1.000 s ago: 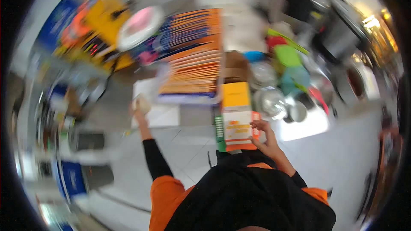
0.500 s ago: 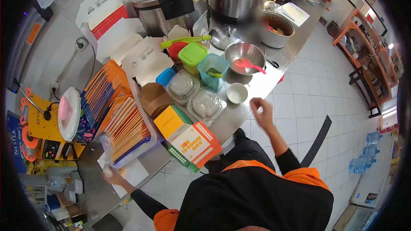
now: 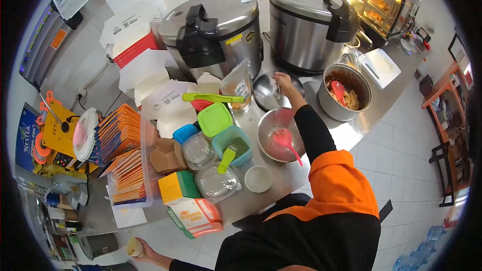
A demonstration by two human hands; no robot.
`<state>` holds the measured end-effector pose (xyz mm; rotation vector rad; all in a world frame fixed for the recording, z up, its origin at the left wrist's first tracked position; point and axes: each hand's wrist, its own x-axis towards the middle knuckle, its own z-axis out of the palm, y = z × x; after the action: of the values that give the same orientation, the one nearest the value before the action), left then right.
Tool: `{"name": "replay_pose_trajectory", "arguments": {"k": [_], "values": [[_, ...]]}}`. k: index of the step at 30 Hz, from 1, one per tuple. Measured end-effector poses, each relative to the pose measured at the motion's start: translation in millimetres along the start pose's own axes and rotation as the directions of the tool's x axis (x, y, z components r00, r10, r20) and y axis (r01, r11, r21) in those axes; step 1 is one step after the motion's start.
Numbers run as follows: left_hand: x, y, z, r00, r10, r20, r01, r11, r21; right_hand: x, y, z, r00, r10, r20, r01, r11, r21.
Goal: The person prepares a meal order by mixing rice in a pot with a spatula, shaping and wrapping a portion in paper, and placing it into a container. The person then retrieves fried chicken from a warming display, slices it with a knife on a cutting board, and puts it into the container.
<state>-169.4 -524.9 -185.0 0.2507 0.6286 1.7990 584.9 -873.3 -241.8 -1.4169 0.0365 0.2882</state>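
Two hands well apart, one on a lid, one around a cup

In the head view, the left hand (image 3: 146, 254) grips one small, pale, round-sided cup (image 3: 133, 247), near the counter's edge. The right hand (image 3: 283, 80) pinches the top of one smooth, shiny round lid (image 3: 266, 90), beside the steel bowl.

Two brushed-steel cookers (image 3: 301, 32) with black plastic handles stand behind the lid. The single steel bowl (image 3: 265, 144) holds one pink plastic spoon (image 3: 284, 139); one deep metal pot (image 3: 334, 106) holds one red spoon (image 3: 338, 90) and chunky food (image 3: 354, 101). Nearby are two clear, ridged plastic boxes (image 3: 219, 181), one blue translucent tub (image 3: 242, 159), one small white bowl (image 3: 258, 179) and one angular printed carton (image 3: 193, 216) at the edge of the metal counter (image 3: 240, 207).
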Motion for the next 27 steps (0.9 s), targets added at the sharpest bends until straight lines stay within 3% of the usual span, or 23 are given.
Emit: {"name": "replay_pose_trajectory", "arguments": {"k": [1, 4, 7, 8, 10, 12, 16, 17, 20, 21, 22, 23, 25, 27], "values": [[-29.5, 4.7, 9.4, 0.997, -0.066, -0.038, 0.061, 0.993, -0.106, -8.8, -16.3, 1.3, 0.997, -0.063, -0.054, 0.059, 0.995, -0.081], [-68.0, 5.0, 15.2, 0.998, -0.044, 0.043, 0.048, 0.993, -0.109, -7.6, -44.6, -16.5, 0.952, -0.293, -0.090, 0.241, 0.898, -0.367], [-111.7, 2.8, 42.8, 0.993, 0.007, 0.115, 0.011, 0.987, -0.158, -23.0, -92.5, -48.8, 0.980, -0.186, 0.065, 0.197, 0.910, -0.366], [-130.7, 0.0, 57.6, 0.991, 0.014, 0.132, 0.012, 0.980, -0.197, -28.6, -102.5, -57.5, 0.968, -0.245, 0.054, 0.249, 0.909, -0.334], [-148.1, -2.9, 67.0, 0.976, 0.003, 0.217, 0.055, 0.964, -0.261, -63.2, -149.7, -79.1, 0.981, -0.076, 0.179, 0.105, 0.982, -0.158], [-157.4, -5.7, 72.6, 0.943, 0.000, 0.333, 0.093, 0.961, -0.262, -67.4, -165.9, -112.4, 0.960, -0.080, 0.268, 0.071, 0.997, 0.045], [-198.6, -23.5, 104.5, 0.858, -0.017, 0.514, 0.207, 0.927, -0.314, -122.5, -217.4, -164.8, 0.955, -0.152, 0.256, 0.143, 0.988, 0.056], [-213.7, -29.8, 117.0, 0.846, -0.021, 0.532, 0.182, 0.951, -0.251, -121.9, -219.6, -184.8, 0.952, -0.186, 0.244, 0.195, 0.981, -0.015], [-262.3, -53.4, 141.3, 0.608, -0.191, 0.771, 0.362, 0.931, -0.054, -127.1, -224.1, -232.7, 0.949, -0.257, 0.184, 0.310, 0.870, -0.384], [-274.3, -64.7, 138.1, 0.608, -0.325, 0.725, 0.361, 0.926, 0.111, -129.4, -220.3, -242.3, 0.965, -0.239, 0.104, 0.261, 0.895, -0.361], [-277.1, -80.5, 120.6, 0.611, -0.447, 0.653, 0.361, 0.892, 0.273, -132.6, -220.8, -249.4, 0.957, -0.283, 0.060, 0.272, 0.811, -0.518], [-229.4, -104.6, 67.1, 0.357, -0.554, 0.752, 0.336, 0.828, 0.450, -132.0, -216.8, -261.9, 0.948, -0.318, 0.003, 0.270, 0.800, -0.536], [-335.9, -140.9, 118.5, 0.071, -0.858, 0.509, 0.376, 0.496, 0.783, -138.2, -216.6, -275.8, 0.912, -0.402, -0.081, 0.300, 0.789, -0.537], [-395.5, -190.4, 130.6, -0.189, -0.952, 0.240, 0.349, 0.163, 0.923, -147.2, -221.2, -291.4, 0.861, -0.476, -0.178, 0.328, 0.788, -0.521]]}}
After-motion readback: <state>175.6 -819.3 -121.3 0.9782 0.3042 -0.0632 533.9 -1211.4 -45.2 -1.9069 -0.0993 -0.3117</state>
